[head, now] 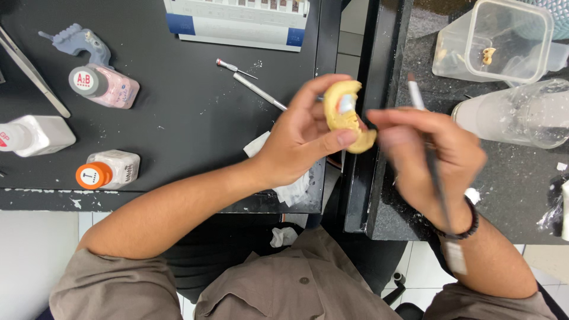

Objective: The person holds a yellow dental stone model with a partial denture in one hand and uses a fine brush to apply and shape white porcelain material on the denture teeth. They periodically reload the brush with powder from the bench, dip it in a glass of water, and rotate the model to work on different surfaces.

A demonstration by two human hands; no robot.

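Two hands meet over the gap between the black worktops, w/ the yellow dental cast (pixel 348 115) as the centre of it all. Left hand (pixel 302 139) has fingers curled round the cast, thumb pressed on its lower lobe, index over the top edge; grip is closed tight on it, cast tilted toward the person. A small whitish tooth (pixel 345 104) shows in the cast's upper part.

Right hand (pixel 430 157), just right of the cast, is blurred; fingers pinched together on a thin brush (pixel 422 121), handle running down across the palem toward the wrist, tip end up and to the right of the cast. Can't tell if the thumb touches the cast, but it sits v. close. Dark bead bracelet (pixel 468 228) on that wrist.

Left of the cast, on the black top: a metal probe (pixel 259 91), a pink-white bottle (pixel 105 85), an orange-capped bottle (pixel 108 170). Crumpled tissue (pixel 278 178) lies under the left wrist. Upper right of the cast: a clear plastic tub (pixel 504 41) and a clear cup (pixel 521 112) on its side.
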